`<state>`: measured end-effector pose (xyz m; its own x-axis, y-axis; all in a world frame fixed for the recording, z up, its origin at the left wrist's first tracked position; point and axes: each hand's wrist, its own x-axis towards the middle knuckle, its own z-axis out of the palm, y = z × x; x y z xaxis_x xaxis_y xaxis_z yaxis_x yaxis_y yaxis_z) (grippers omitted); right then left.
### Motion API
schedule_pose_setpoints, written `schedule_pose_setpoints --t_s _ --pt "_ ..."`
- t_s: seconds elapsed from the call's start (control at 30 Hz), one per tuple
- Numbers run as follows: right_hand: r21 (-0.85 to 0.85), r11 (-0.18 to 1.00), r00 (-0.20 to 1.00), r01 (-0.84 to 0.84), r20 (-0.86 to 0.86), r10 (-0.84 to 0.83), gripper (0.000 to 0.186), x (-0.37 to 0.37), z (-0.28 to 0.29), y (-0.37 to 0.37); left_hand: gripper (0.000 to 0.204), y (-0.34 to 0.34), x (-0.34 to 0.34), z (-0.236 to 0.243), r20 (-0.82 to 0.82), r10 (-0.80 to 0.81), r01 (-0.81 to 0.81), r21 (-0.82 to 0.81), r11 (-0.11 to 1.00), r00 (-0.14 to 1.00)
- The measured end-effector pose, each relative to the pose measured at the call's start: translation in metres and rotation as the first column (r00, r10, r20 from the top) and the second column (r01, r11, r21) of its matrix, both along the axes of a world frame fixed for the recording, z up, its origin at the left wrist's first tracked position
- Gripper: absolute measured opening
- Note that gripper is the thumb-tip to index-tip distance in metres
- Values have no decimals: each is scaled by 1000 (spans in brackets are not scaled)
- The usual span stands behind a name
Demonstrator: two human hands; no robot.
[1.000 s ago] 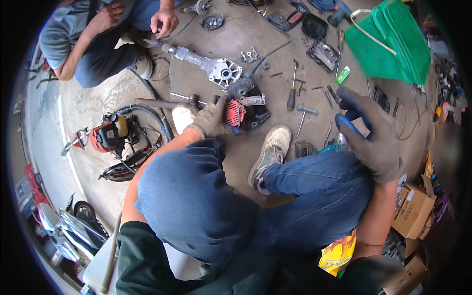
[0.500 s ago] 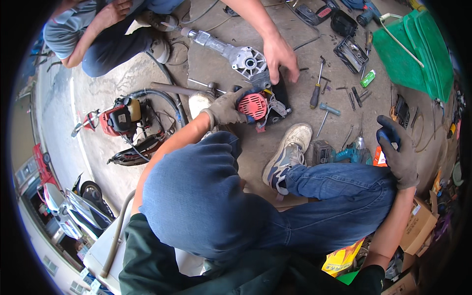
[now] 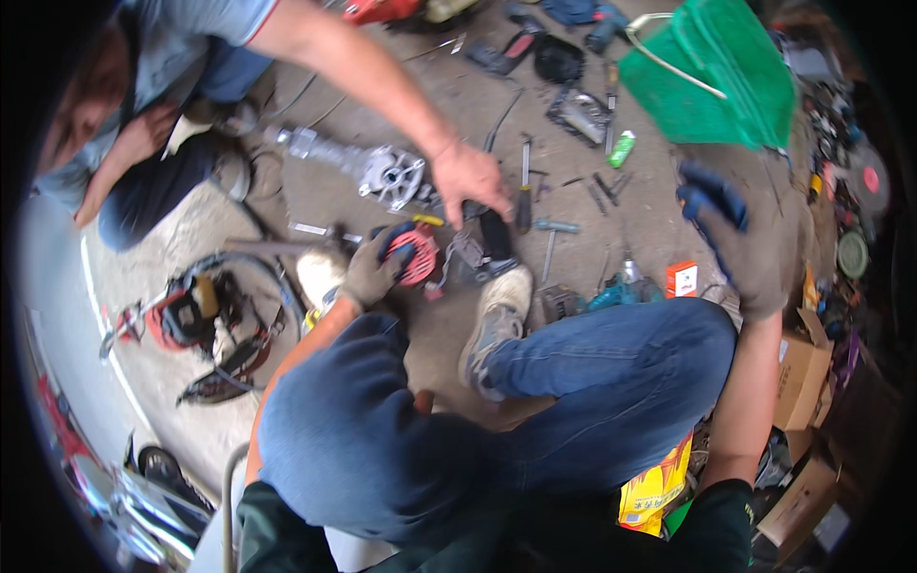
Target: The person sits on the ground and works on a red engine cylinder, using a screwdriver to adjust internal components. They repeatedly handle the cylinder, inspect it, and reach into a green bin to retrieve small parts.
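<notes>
My left hand [image 3: 368,272], in a grey glove with dark blue fingers, grips a round pink-red slotted plastic cover [image 3: 415,256] low between my shoes. Loose wiring and a grey part [image 3: 466,251] lie beside the cover, along with a black housing piece [image 3: 496,235]. A co-worker's bare hand [image 3: 470,181] reaches down over these parts from the upper left. Beyond them lies a silver power tool body [image 3: 392,179] with its round end exposed. My gloved right hand [image 3: 750,239] is raised past my right knee, fingers apart and holding nothing; it is slightly blurred.
A screwdriver [image 3: 524,205], a blue-handled tool [image 3: 557,226] and a green lighter-like item [image 3: 622,149] lie on the concrete. A green basket [image 3: 716,81] stands far right. At left sits a red engine machine [image 3: 181,315]. A teal drill [image 3: 621,291] and orange-white box [image 3: 681,279] lie near my knee.
The whole view has swung, shifting the floor items left. The co-worker's arm reaches in further across the parts. My left hand keeps its hold on the cover; my right hand stays raised.
</notes>
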<state>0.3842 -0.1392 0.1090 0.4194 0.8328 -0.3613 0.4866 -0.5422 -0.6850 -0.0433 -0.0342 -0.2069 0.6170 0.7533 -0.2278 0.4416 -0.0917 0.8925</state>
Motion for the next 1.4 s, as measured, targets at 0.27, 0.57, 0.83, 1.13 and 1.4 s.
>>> schedule_pose_setpoints --t_s 0.27,0.57,0.83,1.13,1.4 --pt "167 984 338 56 925 -176 83 242 -44 12 62 6 -23 12 90 -28 69 -490 869 996" --pt "-71 964 524 258 848 -78 61 240 -98 52 48 155 48 220 -348 -283 184 -293 938 894" --pt "259 933 337 -250 927 -167 30 177 -130 -20 64 167 345 225 -97 -423 434 226 872 901" --pt "211 969 557 -127 824 -106 38 137 -131 -27 50 118 502 192 -154 206 -106 490 865 966" --pt "310 949 535 -52 811 -236 41 129 -153 -32 60 115 495 171 -190 212 -62 588 807 959"
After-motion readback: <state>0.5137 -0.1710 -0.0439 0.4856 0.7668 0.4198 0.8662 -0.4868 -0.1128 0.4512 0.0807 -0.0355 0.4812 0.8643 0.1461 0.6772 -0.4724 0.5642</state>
